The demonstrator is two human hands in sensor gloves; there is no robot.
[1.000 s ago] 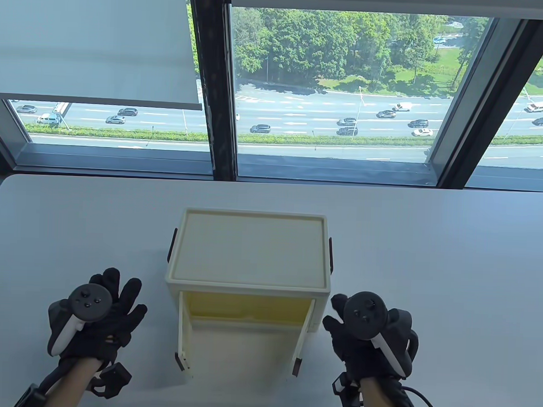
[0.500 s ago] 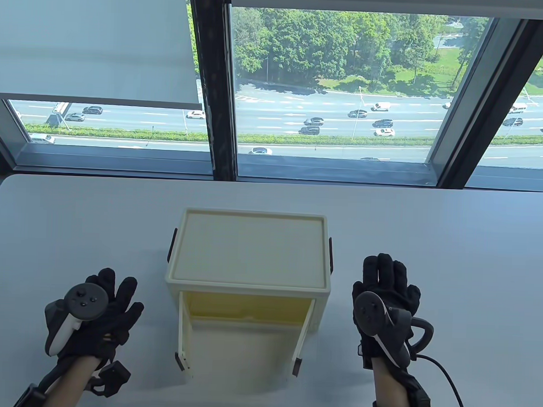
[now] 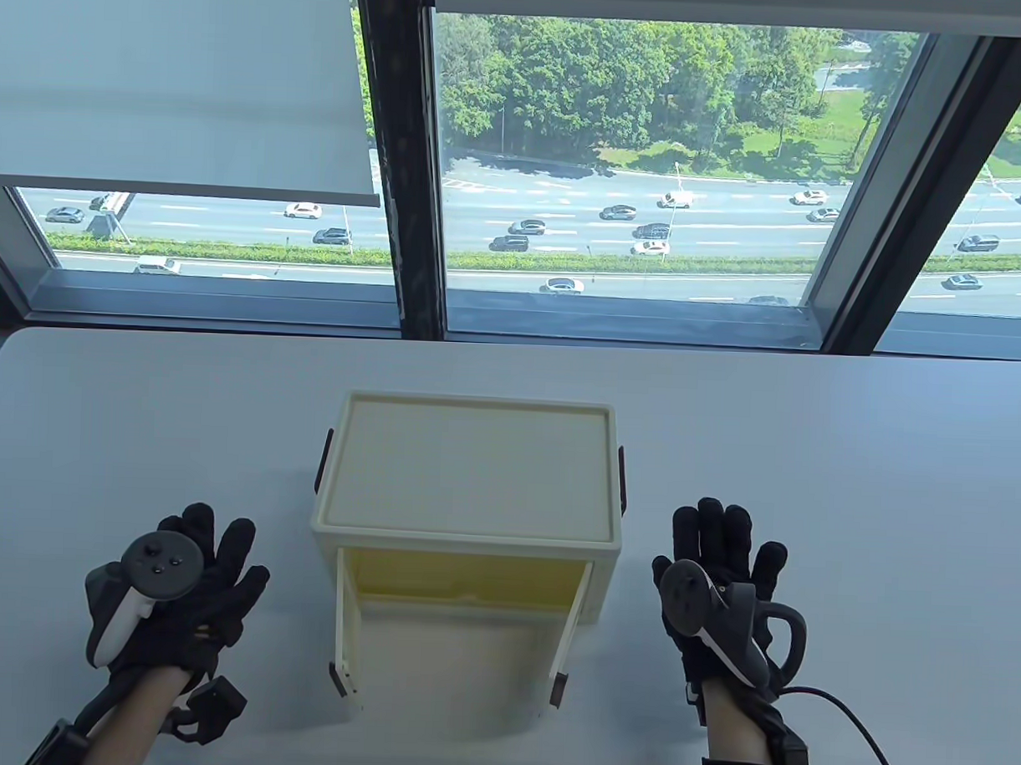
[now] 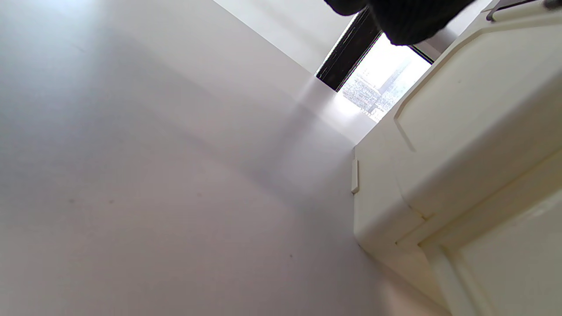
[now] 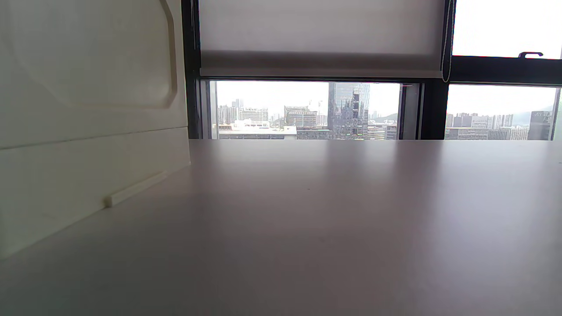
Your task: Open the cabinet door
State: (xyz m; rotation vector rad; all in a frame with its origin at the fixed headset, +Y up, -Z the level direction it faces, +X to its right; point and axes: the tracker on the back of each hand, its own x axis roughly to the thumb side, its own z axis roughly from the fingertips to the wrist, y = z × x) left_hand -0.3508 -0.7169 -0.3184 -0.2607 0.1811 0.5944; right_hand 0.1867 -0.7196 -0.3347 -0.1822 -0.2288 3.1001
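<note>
1. Since a second ago the right hand (image 3: 721, 591) has left the cabinet's right front corner, turned palm down and flattened beside it; over the last half second it drew slightly back toward the person. Left hand (image 3: 173, 592), cabinet and doors lie as before.
2. Table (image 3: 851, 461): white, bearing the cabinet and lying under both hands.
3. Cabinet (image 3: 470, 469): cream, between the two hands, its front facing the person. Both doors stand swung out toward the person, showing a yellowish inside.
4. Left door (image 3: 344, 636): just right of the left hand, not touched by it.
5. Right door (image 3: 570, 640): left of the right hand, apart from it.
6. Right hand: fingers spread wide and pointing away from the person, holding nothing; the right wrist view shows the cabinet's side wall (image 5: 88, 123) close on its left.
7. Left hand: fingers (image 3: 220, 548) loosely spread, empty, palm down; whether it touches the table I cannot tell. In the left wrist view only a dark fingertip (image 4: 408, 22) shows at the top, with the cabinet's side (image 4: 461, 145) near.
</note>
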